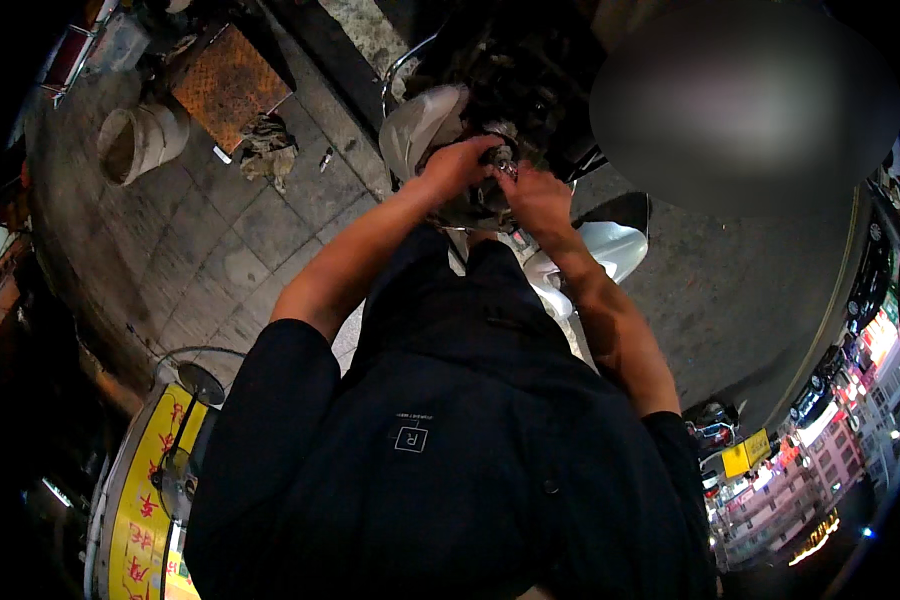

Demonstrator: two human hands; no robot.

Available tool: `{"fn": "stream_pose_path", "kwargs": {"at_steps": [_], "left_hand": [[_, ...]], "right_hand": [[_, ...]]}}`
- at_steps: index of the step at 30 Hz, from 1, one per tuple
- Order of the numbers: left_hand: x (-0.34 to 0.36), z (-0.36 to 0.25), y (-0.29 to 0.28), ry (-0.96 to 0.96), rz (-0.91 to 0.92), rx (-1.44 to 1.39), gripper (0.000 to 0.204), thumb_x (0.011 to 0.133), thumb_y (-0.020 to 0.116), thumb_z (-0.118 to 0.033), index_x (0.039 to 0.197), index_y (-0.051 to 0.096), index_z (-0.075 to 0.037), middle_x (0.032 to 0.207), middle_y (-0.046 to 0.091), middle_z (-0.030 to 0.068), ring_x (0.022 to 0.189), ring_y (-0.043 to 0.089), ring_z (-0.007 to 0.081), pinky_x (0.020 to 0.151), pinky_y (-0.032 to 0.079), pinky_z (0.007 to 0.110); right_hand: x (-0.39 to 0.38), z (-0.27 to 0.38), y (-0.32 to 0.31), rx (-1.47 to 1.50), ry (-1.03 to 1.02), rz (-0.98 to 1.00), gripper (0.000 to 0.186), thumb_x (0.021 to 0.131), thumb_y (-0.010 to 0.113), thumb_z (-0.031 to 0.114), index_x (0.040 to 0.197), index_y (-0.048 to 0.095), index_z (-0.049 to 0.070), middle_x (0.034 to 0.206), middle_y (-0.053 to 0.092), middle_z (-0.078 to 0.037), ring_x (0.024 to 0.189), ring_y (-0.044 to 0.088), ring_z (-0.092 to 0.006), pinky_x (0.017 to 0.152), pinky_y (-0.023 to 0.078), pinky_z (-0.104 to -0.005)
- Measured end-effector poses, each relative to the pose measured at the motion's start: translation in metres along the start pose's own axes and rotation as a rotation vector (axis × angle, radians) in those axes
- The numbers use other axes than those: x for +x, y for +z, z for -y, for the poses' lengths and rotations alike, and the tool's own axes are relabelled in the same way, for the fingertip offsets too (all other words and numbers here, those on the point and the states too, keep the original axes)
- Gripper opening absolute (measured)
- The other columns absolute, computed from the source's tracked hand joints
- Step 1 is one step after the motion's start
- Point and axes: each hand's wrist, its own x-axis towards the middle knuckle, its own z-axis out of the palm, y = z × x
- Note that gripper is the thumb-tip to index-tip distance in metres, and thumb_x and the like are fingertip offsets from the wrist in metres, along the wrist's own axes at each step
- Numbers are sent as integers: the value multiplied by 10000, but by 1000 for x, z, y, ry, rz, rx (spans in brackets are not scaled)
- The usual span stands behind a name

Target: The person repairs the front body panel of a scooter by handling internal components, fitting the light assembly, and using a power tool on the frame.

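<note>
Head view, only view. Small metal part (pixel 507 155) between the two hands, at the near side of a dark vehicle assembly (pixel 542 95), roughly midway between its left and right edges. Long axis: cannot tell; too small, and half covered by fingers.

Key relation: from left hand (pixel 460 168), part just to the right, reached by curled fingertips; from right hand (pixel 542 198), part forward and to the left. Neither hand clearly nearer; both at the part, on opposite sides. Judged to matter most: shared access from two sides, with little finger room between.

Left hand: bent inward, fingertips against the part; cannot tell whether gripping or only steadying. Right hand: fingers closed, apparently pinching the part's shiny lower end.

Alongside: white curved panel (pixel 420 128) at the assembly's left edge, just beside left hand; second white panel (pixel 610 252) beyond the near right corner, beside right forearm. Well apart, toward the paving's far left corner: pale bucket (pixel 133 147), rust-brown board (pixel 230 85), crumpled rag (pixel 269 162).
</note>
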Motion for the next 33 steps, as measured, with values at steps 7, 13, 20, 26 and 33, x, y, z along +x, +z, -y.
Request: {"fn": "stream_pose_path", "kwargs": {"at_steps": [7, 13, 20, 26, 33], "left_hand": [[7, 0, 3, 150, 69, 179, 502, 792, 671, -139, 1266, 505, -123, 1220, 560, 128, 1106, 544, 353, 884, 469, 422], [7, -12, -1, 96, 121, 318, 485, 790, 646, -130, 1255, 509, -124, 1203, 551, 132, 1100, 533, 369, 888, 469, 440], [8, -7, 1, 143, 50, 322, 483, 777, 673, -172, 1235, 529, -114, 1192, 563, 128, 1094, 533, 360, 879, 476, 439], [9, -6, 1, 166, 34, 301, 458, 766, 690, -177, 1197, 554, -96, 1153, 587, 134, 1052, 555, 373, 859, 479, 446], [7, -14, 9, 137, -44, 406, 445, 758, 697, -206, 1171, 568, -104, 1090, 618, 124, 989, 593, 358, 805, 496, 439]], "right_hand": [[-9, -14, 14, 109, 42, 13, 402, 892, 527, 460, 840, 577, 64, 704, 645, -147, 675, 632, -375, 582, 502, -470], [-6, -18, -1, 104, 160, 63, 385, 877, 564, 442, 838, 579, 60, 714, 641, -153, 683, 633, -367, 590, 499, -465], [-5, -22, 6, 175, -56, -82, 336, 837, 625, 413, 847, 585, 79, 710, 640, -142, 680, 636, -354, 600, 502, -450], [-4, -30, 19, 220, -8, -73, 346, 846, 602, 424, 843, 587, 78, 714, 639, -148, 695, 637, -353, 600, 501, -451], [0, -40, 27, 308, 117, -3, 368, 864, 581, 451, 862, 651, 90, 750, 641, -178, 746, 639, -358, 633, 502, -446]]}}
